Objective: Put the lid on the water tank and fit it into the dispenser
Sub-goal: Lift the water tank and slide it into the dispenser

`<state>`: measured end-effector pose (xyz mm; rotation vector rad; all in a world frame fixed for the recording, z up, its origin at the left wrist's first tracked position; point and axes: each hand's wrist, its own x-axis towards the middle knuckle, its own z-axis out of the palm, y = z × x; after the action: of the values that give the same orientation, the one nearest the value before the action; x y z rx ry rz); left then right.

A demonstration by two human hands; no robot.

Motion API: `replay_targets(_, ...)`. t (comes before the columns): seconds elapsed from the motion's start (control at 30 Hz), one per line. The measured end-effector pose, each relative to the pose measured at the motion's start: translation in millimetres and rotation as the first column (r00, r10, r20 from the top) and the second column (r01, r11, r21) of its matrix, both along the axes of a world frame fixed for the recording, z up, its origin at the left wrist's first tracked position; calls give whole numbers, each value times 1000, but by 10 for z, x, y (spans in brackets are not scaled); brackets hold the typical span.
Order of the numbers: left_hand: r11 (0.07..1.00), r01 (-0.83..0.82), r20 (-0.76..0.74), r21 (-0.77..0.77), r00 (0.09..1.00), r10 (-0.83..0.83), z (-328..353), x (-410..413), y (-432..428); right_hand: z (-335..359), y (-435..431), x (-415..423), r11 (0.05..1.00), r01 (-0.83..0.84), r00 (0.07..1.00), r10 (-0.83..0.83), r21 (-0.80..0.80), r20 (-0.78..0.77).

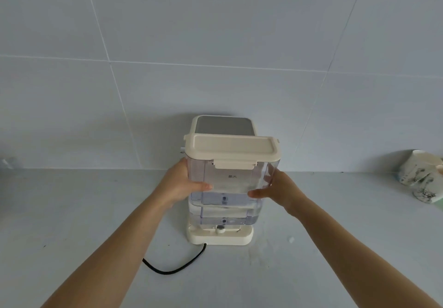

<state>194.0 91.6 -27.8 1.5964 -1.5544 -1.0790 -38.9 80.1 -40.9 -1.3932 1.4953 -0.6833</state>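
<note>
A clear plastic water tank [230, 183] with water in it carries a cream lid [231, 149] with a front latch. I hold the tank by its sides: my left hand [182, 183] on the left wall, my right hand [278, 189] on the right wall. The tank stands upright over the cream base [220, 237] of the dispenser, just in front of the dispenser's body with its grey top panel [224, 125]. A small valve on the base shows below the tank's bottom. Whether the tank touches the base, I cannot tell.
The dispenser stands on a pale grey counter [96, 212] against a tiled wall. Its black power cord [175, 268] curls toward me on the left. A white patterned cup [422, 176] lies at the far right by the wall.
</note>
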Motion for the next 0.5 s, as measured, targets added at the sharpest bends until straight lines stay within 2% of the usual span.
replay_targets(0.5, 999, 19, -53, 26, 998, -18, -156, 144, -118, -40, -11, 158, 1000, 8, 999, -9, -16, -44)
